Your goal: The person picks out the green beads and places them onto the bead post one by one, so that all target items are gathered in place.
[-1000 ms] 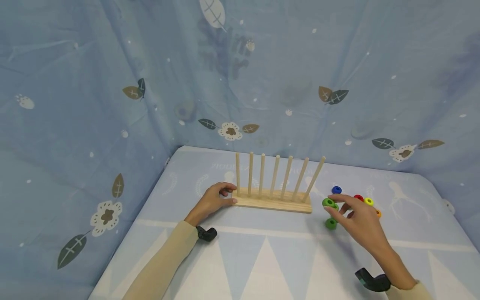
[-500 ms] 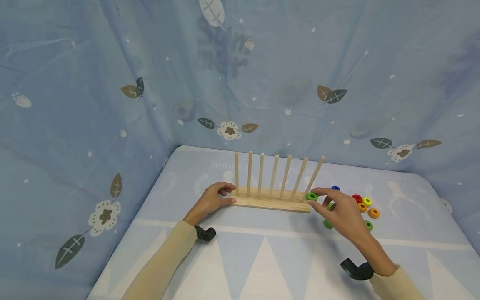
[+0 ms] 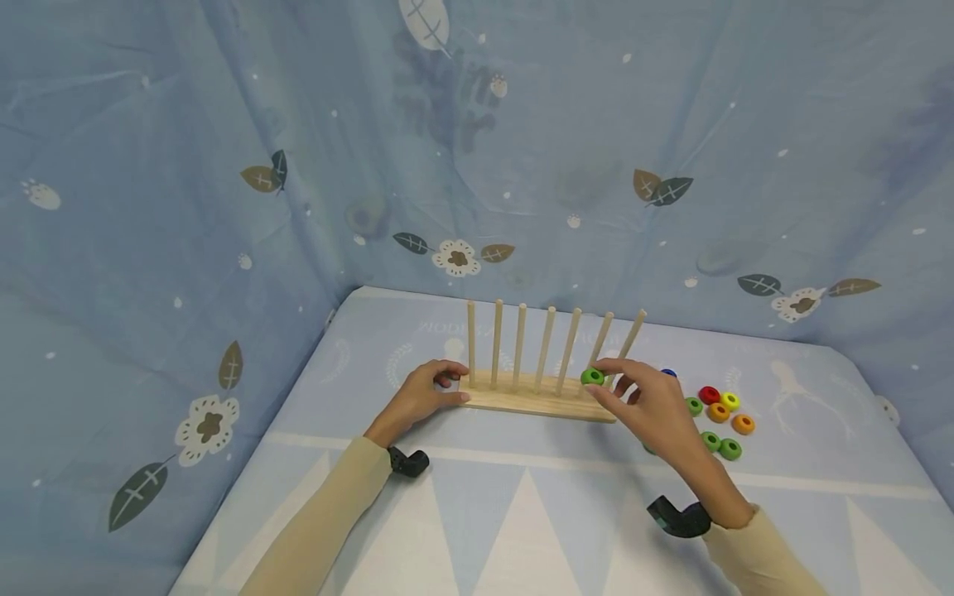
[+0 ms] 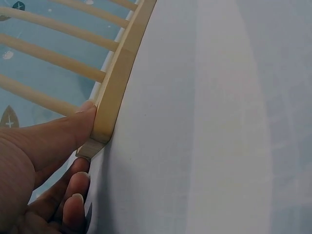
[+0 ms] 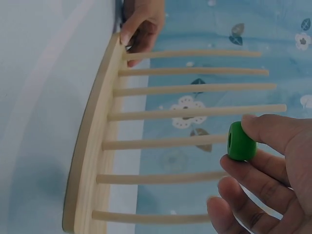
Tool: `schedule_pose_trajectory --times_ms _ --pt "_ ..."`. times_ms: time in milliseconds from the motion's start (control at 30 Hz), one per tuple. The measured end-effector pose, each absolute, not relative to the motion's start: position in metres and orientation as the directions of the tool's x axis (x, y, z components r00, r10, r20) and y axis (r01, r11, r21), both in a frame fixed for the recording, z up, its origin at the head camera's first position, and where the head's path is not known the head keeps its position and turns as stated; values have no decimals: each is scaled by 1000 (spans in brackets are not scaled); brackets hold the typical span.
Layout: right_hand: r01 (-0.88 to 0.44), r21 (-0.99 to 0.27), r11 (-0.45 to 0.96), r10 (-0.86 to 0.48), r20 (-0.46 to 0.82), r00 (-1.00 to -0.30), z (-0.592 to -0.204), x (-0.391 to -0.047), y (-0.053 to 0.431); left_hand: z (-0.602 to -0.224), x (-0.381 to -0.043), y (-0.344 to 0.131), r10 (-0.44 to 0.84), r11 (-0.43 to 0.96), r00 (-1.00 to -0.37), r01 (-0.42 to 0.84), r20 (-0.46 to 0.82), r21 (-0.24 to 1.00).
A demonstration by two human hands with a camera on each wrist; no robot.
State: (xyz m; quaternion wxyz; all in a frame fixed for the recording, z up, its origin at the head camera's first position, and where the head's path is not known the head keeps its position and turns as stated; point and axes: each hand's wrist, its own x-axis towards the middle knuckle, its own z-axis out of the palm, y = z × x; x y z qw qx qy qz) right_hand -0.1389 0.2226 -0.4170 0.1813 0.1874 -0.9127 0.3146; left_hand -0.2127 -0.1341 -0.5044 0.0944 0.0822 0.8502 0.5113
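Observation:
A wooden peg rack (image 3: 529, 404) with several upright bare pegs stands on the table. My left hand (image 3: 421, 401) grips the left end of its base, thumb at the front and fingers behind; the left wrist view shows the thumb against the base (image 4: 117, 87). In my right hand (image 3: 659, 407) a green bead (image 3: 592, 377) is pinched between thumb and fingers, held in front of the rack's right-hand pegs. Its hole shows in the right wrist view, where the green bead (image 5: 242, 141) overlaps the line of one peg, below the peg tips' level.
Right of the rack lie loose beads: a red bead (image 3: 709, 395), a yellow bead (image 3: 729, 401), an orange bead (image 3: 743, 423), a green bead (image 3: 731, 449) and several others. A blue bead (image 3: 668, 373) is partly hidden by my right hand. A patterned blue curtain (image 3: 559, 149) hangs behind the table.
My right hand has carried the green bead leftward and slightly up, from beside the loose beads to the rack's right-hand pegs. More loose beads now show behind it. My left hand stays put.

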Motion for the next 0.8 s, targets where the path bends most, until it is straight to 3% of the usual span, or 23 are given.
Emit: schedule_pose_trajectory --times_ms 800 --pt "-582 -507 636 -317 516 -795 -405 -152 184 -508 -215 -133 248 460 -967 62 -61 886"
